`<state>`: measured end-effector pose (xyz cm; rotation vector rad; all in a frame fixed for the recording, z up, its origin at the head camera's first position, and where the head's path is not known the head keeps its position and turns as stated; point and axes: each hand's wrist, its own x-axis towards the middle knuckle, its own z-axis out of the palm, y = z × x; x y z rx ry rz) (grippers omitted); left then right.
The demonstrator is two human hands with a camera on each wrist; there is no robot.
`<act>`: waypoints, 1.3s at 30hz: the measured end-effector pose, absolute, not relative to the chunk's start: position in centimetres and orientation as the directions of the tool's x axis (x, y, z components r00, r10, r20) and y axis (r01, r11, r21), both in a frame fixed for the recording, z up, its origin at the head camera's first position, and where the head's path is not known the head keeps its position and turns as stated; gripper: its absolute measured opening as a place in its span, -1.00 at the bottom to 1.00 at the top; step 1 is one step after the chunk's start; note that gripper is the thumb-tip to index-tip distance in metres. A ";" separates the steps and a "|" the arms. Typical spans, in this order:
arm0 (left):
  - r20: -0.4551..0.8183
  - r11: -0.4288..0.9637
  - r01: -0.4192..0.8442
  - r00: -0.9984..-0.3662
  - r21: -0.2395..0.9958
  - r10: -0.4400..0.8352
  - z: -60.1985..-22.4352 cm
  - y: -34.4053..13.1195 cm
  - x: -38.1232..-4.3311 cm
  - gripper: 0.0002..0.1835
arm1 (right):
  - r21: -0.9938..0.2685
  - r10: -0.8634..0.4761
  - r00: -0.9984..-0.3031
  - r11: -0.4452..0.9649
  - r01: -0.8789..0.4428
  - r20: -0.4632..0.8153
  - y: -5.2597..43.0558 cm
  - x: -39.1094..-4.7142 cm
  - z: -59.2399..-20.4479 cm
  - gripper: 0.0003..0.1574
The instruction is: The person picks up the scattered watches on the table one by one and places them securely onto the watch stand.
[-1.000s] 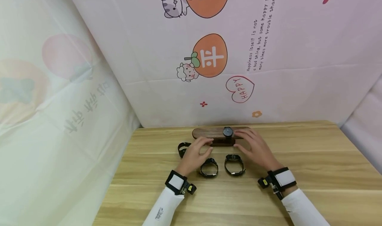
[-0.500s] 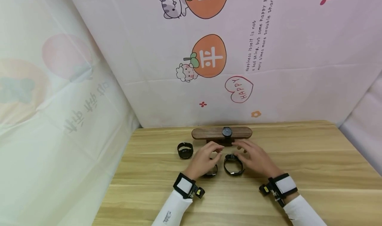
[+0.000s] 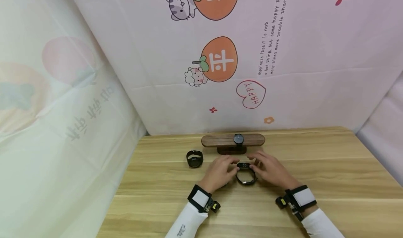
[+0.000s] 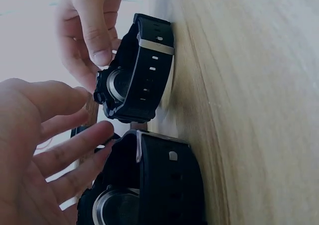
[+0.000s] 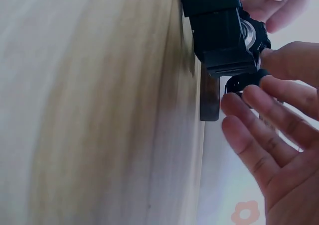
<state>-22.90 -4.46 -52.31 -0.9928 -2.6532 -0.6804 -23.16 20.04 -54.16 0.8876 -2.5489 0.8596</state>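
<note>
A black wristwatch (image 3: 244, 165) stands on its looped strap on the table, face toward the stand. My left hand (image 3: 218, 173) is at its left side, thumb tip right at the watch case, fingers loosely bent. On the opposite side is my right hand (image 3: 270, 168), its thumb tip at the case and its other fingers spread, as the right wrist view shows. A second black watch (image 4: 172, 180) stands under my left hand, nearly all hidden from the head view.
Behind the hands stands a dark wooden watch stand (image 3: 217, 140), with one watch (image 3: 238, 139) strapped around its bar. Another black watch (image 3: 195, 160) sits on the table to the left. A printed white cloth (image 3: 176, 105) hangs behind the wooden table (image 3: 157, 182).
Both hands have drawn back from the stand toward the near watch, the left also moving right over the second watch. The watch on the stand has stayed put.
</note>
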 end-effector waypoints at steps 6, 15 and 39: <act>0.324 0.684 0.641 -0.767 0.347 0.554 -52.4 -4.2 -22.8 -0.66 | -0.459 -0.437 -0.818 0.680 -0.572 0.373 20.2 -23.0 -54.3 -0.69; 0.272 0.733 0.602 -0.798 0.318 0.538 -52.9 -3.9 -22.9 -0.69 | -0.481 -0.426 -0.856 0.708 -0.517 0.292 20.2 -22.8 -54.6 -0.79; 0.280 0.703 0.592 -0.806 0.394 0.521 -53.2 -4.2 -23.3 -0.78 | -0.586 -0.405 -0.863 0.635 -0.503 0.302 20.0 -23.0 -54.7 -0.80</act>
